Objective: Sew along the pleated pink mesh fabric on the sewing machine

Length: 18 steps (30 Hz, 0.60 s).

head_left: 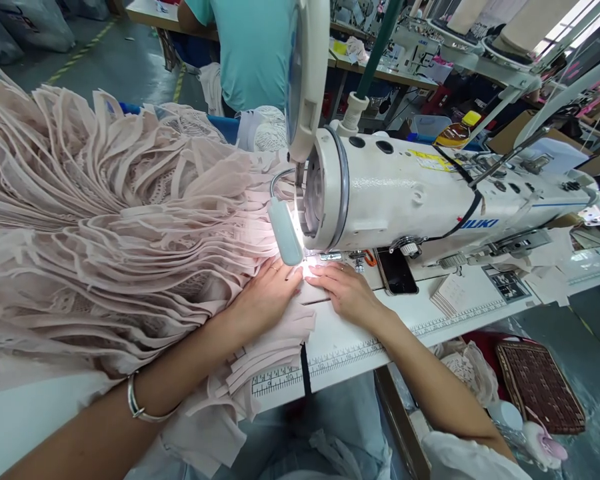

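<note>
My left hand (266, 293) lies flat with fingers stretched out on pale pink fabric pieces (275, 337), pressing them toward the needle area under the bright lamp (285, 233). My right hand (344, 288) also rests flat, fingers extended, on the fabric just right of the needle. A white Juki sewing machine (420, 193) stands directly behind both hands. A large stack of the same pink pieces (105, 220) fans out to the left. A silver bracelet (137, 403) is on my left wrist.
A black phone (396, 272) lies on the white table (360, 340) under the machine arm, beside a stack of small paper tags (450, 297). A woven basket (540, 383) sits on the floor at right. A person in a teal shirt (253, 47) works at the back.
</note>
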### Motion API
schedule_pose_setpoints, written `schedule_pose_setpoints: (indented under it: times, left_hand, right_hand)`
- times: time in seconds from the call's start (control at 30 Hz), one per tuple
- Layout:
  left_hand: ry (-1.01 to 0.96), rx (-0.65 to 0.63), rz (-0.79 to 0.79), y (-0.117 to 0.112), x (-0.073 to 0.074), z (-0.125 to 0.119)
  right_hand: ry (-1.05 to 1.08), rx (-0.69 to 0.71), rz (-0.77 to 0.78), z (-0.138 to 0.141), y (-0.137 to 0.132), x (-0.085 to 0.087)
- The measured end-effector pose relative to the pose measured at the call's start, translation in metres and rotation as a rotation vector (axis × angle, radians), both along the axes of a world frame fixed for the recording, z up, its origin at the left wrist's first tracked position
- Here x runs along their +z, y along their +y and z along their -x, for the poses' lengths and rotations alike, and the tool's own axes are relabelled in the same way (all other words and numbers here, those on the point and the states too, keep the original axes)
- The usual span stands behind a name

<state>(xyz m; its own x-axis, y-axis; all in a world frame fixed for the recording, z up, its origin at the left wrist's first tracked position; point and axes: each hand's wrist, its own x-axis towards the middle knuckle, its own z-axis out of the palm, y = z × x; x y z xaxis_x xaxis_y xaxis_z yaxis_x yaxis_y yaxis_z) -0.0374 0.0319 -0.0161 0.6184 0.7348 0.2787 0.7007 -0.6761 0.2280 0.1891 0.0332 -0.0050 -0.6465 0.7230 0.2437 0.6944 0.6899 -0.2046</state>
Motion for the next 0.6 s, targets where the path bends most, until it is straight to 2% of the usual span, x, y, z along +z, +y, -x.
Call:
schedule_pose_setpoints:
  times: [0.23,0.4,0.6]
  left_hand:
    - [-0.031,0.064,0.032,0.005,0.001,-0.004]
    - [0.042,0.148,0.108,0.007,0.001,-0.008]
    - [0.087,0.228,0.056,0.002,0.002,-0.012]
  right_hand:
    - [-0.089,-0.083,0.092,0.01,0.001,0.006]
    - [-0.195,-0.143,0.151,0.016,0.001,0.009]
    - [-0.238,-0.146,0.184,0.016,0.004,0.005]
